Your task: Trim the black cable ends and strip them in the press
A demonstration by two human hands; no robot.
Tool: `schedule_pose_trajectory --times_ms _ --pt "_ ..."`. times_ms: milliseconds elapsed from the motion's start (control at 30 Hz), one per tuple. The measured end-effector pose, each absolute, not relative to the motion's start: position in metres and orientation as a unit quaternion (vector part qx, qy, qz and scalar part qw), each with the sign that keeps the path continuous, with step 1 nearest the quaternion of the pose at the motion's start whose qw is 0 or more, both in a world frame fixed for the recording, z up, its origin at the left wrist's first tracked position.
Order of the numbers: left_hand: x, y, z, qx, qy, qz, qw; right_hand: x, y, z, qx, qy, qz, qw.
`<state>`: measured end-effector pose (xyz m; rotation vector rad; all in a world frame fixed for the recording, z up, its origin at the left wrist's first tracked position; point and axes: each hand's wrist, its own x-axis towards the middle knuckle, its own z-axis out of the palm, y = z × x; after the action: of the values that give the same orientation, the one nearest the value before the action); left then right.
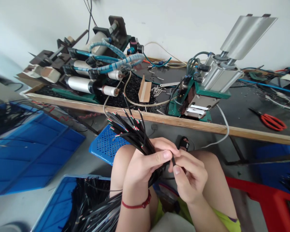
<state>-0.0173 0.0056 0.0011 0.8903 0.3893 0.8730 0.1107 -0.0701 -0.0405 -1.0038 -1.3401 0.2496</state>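
My left hand (151, 158) is closed around a bundle of black cables (135, 132) held above my lap. Red, green and white wire ends stick out at the bundle's upper end. Just to the right, my right hand (189, 172) pinches a short length of a single black cable (173, 159) between thumb and fingers. The left thumb and forefinger touch that same cable. Where the bundle runs below the left palm, it is partly hidden by the hands.
A wooden-edged workbench (135, 111) spans the front, bearing a pneumatic press (200, 93), air cylinders (79, 85) and red-handled pliers (272, 121). Blue crates (31, 151) stand at left; another crate (53, 199) holds many black cables. A blue stool (106, 145) and red stool (268, 196) flank my legs.
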Motion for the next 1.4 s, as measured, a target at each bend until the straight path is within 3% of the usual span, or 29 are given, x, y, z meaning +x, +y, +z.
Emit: schedule_pose_trajectory --times_ms 367,800,1400 --pt "-0.016 0.006 0.003 0.412 0.188 0.409 0.792 0.111 -0.069 -0.039 -0.453 -0.599 0.089 0.654" --pt "-0.006 0.004 0.003 0.387 0.319 0.409 0.763 0.107 -0.070 -0.043 -0.515 -0.604 -0.051 0.605" --pt "0.004 0.003 0.005 0.351 0.412 0.518 0.663 0.094 -0.065 -0.055 -0.507 -0.598 -0.005 0.621"
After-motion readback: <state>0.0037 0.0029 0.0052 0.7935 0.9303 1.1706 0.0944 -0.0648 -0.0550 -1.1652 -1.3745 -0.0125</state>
